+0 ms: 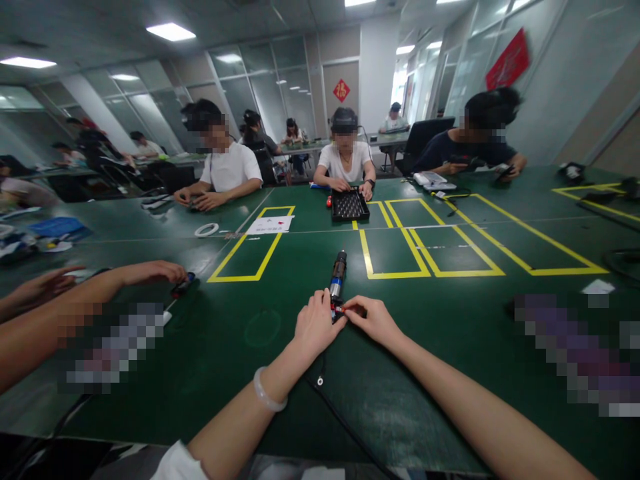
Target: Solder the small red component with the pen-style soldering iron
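A slim cylindrical power tool (337, 277), like an electric screwdriver, lies on the green table with its narrow black tip pointing away from me. It has a dark brown body and a silver and blue band. My left hand (320, 321) is closed around its near end, covering most of it. Small red parts (336, 308) show between my two hands at that end. From the right, my right hand (373, 319) pinches a small red-orange piece (341, 309) there; its exact kind is too small to tell. A black cable (336, 412) runs from beneath my left wrist towards the table's front edge.
Yellow tape outlines (395, 275) mark the table beyond my hands. At left, a co-worker's hand (167, 272) holds a small dark device (183, 285). Opposite, a person handles a black compartment tray (350, 205). A white tape roll (207, 230) and a paper sheet (271, 225) lie left of centre.
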Available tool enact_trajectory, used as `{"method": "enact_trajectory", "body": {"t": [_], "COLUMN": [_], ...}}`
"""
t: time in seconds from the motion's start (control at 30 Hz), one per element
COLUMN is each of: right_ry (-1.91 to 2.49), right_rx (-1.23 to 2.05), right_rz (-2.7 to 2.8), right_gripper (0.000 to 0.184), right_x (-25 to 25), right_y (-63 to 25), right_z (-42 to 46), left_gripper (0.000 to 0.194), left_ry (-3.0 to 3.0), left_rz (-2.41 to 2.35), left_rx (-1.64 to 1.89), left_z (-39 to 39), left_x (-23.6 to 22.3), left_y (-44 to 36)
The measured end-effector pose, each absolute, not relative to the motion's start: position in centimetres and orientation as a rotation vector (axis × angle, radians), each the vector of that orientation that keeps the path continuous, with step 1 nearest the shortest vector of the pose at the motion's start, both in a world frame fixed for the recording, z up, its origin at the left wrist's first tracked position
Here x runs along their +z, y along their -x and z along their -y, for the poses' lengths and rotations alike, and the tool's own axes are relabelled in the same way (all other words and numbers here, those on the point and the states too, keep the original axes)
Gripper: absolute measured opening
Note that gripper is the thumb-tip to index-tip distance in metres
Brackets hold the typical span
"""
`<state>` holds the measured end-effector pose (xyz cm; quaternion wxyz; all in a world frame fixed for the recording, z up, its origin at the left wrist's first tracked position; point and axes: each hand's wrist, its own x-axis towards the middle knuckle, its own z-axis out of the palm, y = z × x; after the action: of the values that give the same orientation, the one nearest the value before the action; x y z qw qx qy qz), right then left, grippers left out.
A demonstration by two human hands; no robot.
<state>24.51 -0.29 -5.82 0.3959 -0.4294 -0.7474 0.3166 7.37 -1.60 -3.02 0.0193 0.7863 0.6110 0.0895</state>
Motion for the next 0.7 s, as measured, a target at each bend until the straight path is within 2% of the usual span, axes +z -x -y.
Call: {"method": "enact_trajectory", "body": {"t": [0.2, 0.37, 0.7], "right_ry": [1.020, 0.946, 0.994], "right_rx": [0.956, 0.960, 0.943], "right_rz": [1.919, 1.930, 1.916], "right_gripper": [0.017, 0.018, 0.014], "right_x": [-6.0, -6.1, -5.9], "right_y": [-24.5, -24.7, -25.0], "right_z": [0.5, 0.4, 0.2], "left_gripper": [0.064, 0.063, 0.065], "left_ry": [-2.441, -2.474, -2.432], "left_rz": [-1.927, -1.907, -2.057], "left_rx": [0.236, 0.207, 0.084], "left_z": [1.0, 1.1, 2.8], "left_x": [-2.9, -2.7, -2.5], "left_y": [-6.7, -4.8, 4.6]}}
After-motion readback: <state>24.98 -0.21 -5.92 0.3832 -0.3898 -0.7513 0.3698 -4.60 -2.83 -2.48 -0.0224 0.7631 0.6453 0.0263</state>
